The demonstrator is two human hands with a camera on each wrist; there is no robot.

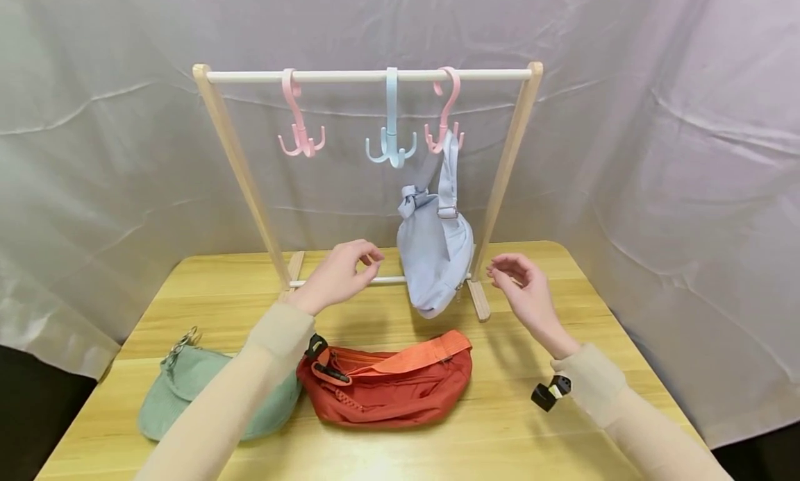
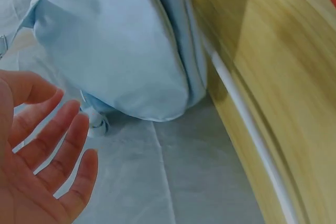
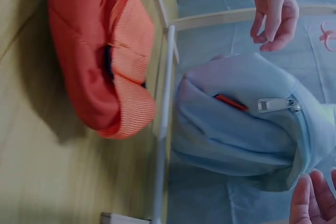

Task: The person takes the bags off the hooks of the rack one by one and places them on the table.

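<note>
A light blue shoulder bag (image 1: 432, 248) hangs by its strap from the right pink hook (image 1: 444, 123) on the rack. My left hand (image 1: 342, 271) is held in the air to the left of this bag, fingers loosely bent and nothing in them. On the other side, my right hand (image 1: 523, 293) hovers by the rack's right post, also holding nothing. In the right wrist view the blue bag (image 3: 236, 124) shows a zipper pull, with fingertips (image 3: 302, 198) of the right hand near its edge. The left wrist view has the left hand (image 2: 47, 156) with fingers apart beside the bag.
On the table's front part lie a red waist bag (image 1: 394, 398) with an orange strap and a green bag (image 1: 194, 370), partly hidden by the left sleeve. A pink hook (image 1: 302, 130) and a blue hook (image 1: 391, 134) hang from the white rail (image 1: 350, 76) with nothing on them.
</note>
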